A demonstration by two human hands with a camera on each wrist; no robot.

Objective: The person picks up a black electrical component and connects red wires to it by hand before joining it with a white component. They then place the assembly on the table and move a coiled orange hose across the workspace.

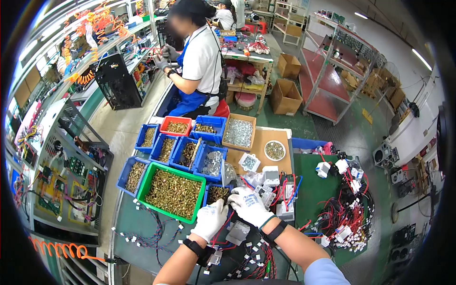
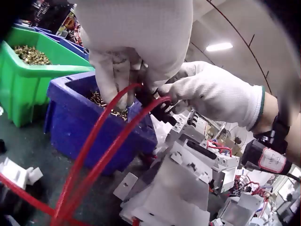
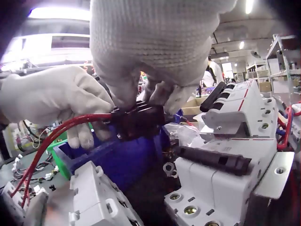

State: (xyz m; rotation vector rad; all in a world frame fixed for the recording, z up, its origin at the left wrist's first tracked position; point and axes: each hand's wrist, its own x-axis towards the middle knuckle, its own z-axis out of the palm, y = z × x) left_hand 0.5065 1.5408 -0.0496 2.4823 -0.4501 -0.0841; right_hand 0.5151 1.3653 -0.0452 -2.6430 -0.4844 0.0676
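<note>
connector near blue bin rim

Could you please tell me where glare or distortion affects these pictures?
Head view: strong fisheye distortion bends the scene, with dark corners around it; left wrist view: a ceiling lamp burns out to white; right wrist view: bright glare whitens the background above the left hand.
</note>
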